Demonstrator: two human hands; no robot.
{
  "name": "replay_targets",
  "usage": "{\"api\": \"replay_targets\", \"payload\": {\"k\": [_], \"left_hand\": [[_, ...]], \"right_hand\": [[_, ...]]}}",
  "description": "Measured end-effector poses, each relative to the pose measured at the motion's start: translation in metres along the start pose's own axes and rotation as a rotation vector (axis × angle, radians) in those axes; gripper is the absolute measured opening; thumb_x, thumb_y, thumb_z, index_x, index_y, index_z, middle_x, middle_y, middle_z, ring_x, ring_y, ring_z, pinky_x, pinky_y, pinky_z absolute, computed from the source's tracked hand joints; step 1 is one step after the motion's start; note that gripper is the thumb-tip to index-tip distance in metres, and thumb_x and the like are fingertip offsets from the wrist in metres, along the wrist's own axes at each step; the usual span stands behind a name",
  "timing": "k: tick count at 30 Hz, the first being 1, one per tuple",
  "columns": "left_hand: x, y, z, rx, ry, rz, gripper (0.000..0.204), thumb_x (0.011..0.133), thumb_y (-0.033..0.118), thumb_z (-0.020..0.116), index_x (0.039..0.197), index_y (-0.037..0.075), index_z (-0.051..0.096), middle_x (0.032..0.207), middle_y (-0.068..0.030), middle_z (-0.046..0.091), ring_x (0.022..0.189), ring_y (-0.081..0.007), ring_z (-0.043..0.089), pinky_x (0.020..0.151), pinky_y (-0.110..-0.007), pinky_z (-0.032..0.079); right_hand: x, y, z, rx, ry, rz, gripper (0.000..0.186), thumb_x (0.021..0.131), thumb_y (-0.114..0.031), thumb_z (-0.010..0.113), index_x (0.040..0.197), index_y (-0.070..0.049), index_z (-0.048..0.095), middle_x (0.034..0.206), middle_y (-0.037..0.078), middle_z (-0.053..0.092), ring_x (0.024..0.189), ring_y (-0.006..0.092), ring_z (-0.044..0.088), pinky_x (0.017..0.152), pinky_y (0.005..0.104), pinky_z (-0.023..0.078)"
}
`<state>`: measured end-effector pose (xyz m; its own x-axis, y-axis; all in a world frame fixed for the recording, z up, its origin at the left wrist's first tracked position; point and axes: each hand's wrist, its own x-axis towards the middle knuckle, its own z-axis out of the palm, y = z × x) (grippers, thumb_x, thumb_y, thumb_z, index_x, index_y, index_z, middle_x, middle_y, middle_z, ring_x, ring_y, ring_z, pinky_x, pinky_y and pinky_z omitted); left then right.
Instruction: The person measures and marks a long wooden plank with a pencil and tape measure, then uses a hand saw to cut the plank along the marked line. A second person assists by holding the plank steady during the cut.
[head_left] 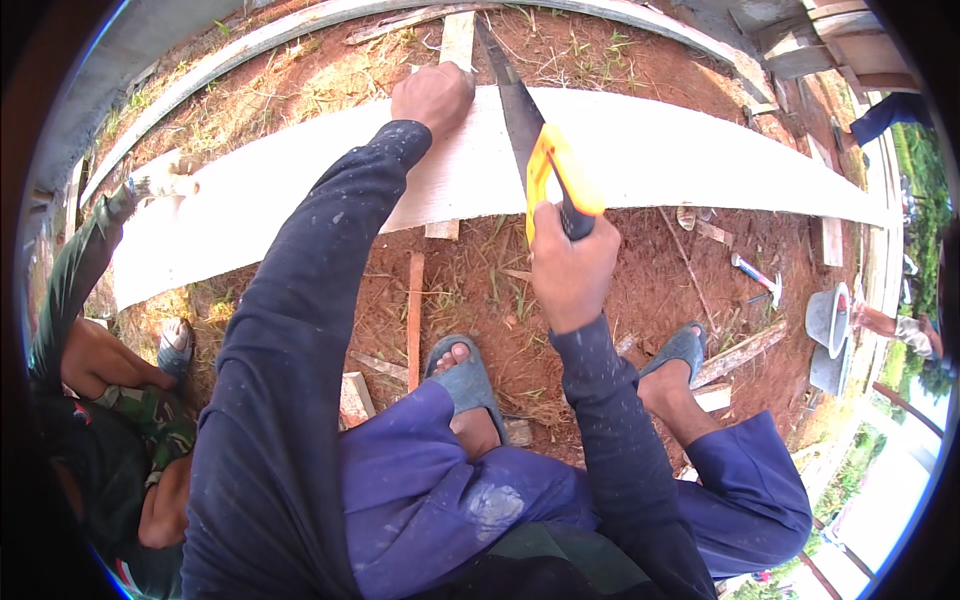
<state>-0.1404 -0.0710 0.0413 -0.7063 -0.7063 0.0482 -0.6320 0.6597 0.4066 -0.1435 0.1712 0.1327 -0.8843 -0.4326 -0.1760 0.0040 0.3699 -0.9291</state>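
Red soil (650,250) below, strewn with wood scraps (415,315). Closed firmly in the right hand (575,265): saw (524,125), yellow and black handle, dark blade tapering away beyond the fingers. Crossed by that blade, under the left hand (433,98): long board (660,155), glaring white, stretching well past the fingers on either side. Left fingers bent fist-like at its far edge, tips hidden; cannot tell whether gripping.

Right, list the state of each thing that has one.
Handsaw: gripped in right hand, blade across white board
White board: lying over a wood strip; cut depth unclear
Left hand: curled at the board's far edge, grip unclear
Hammer: lying on ground
Grey slippers: worn
Purple trousers: worn, whitish stain
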Motion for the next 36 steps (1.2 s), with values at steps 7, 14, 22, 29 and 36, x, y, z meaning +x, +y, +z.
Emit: {"api": "replay_targets", "payload": {"k": [7, 14, 22, 29, 36], "left_hand": [[0.005, -0.004, 0.004, 0.020, 0.040, 0.046, 0.036, 0.093, 0.024, 0.047, 0.083, -0.003, 0.068, 0.081, -0.0288, 0.068, 0.075, -0.0458, 0.067, 0.074, -0.053, 0.054], [0.004, 0.006, -0.003, 0.005, -0.083, -0.014, 0.042, 0.095, 0.031, 0.047, 0.088, -0.003, 0.071, 0.090, -0.0276, 0.071, 0.086, -0.0437, 0.070, 0.081, -0.053, 0.053], [0.011, 0.014, 0.004, 0.004, 0.045, 0.077, 0.041, 0.094, 0.027, 0.045, 0.086, -0.005, 0.069, 0.085, -0.0305, 0.068, 0.081, -0.0465, 0.068, 0.078, -0.054, 0.053], [-0.001, -0.008, 0.002, -0.022, -0.043, -0.043, 0.043, 0.094, 0.029, 0.045, 0.089, -0.006, 0.069, 0.088, -0.0317, 0.069, 0.082, -0.0468, 0.068, 0.080, -0.054, 0.053], [-0.001, 0.000, -0.002, 0.012, -0.015, -0.021, 0.040, 0.095, 0.026, 0.043, 0.085, -0.006, 0.067, 0.087, -0.0300, 0.069, 0.083, -0.0463, 0.068, 0.079, -0.053, 0.053]], "right_hand": [[0.022, -0.007, 0.015, 0.053, 0.054, -0.080, 0.024, 0.087, -0.013, 0.064, 0.071, 0.003, 0.057, 0.058, 0.002, 0.057, 0.050, 0.0102, 0.053, 0.048, 0.0317, 0.041], [-0.147, 0.021, -0.098, 0.001, 0.007, 0.072, 0.007, 0.093, 0.000, 0.060, 0.087, 0.002, 0.058, 0.064, 0.003, 0.057, 0.051, 0.0083, 0.053, 0.046, 0.0243, 0.042], [0.076, -0.031, 0.030, -0.191, 0.014, -0.078, 0.024, 0.085, -0.015, 0.064, 0.083, 0.009, 0.064, 0.068, 0.018, 0.067, 0.065, 0.0288, 0.068, 0.065, 0.0392, 0.051], [-0.078, 0.004, -0.052, 0.077, -0.029, 0.181, 0.013, 0.091, -0.007, 0.066, 0.092, 0.007, 0.066, 0.073, 0.002, 0.065, 0.066, 0.0068, 0.059, 0.059, 0.0269, 0.046], [-0.093, 0.003, -0.061, 0.025, -0.038, 0.163, 0.016, 0.091, -0.005, 0.066, 0.098, 0.008, 0.065, 0.076, 0.004, 0.066, 0.067, 0.0073, 0.059, 0.059, 0.0270, 0.047]]}}
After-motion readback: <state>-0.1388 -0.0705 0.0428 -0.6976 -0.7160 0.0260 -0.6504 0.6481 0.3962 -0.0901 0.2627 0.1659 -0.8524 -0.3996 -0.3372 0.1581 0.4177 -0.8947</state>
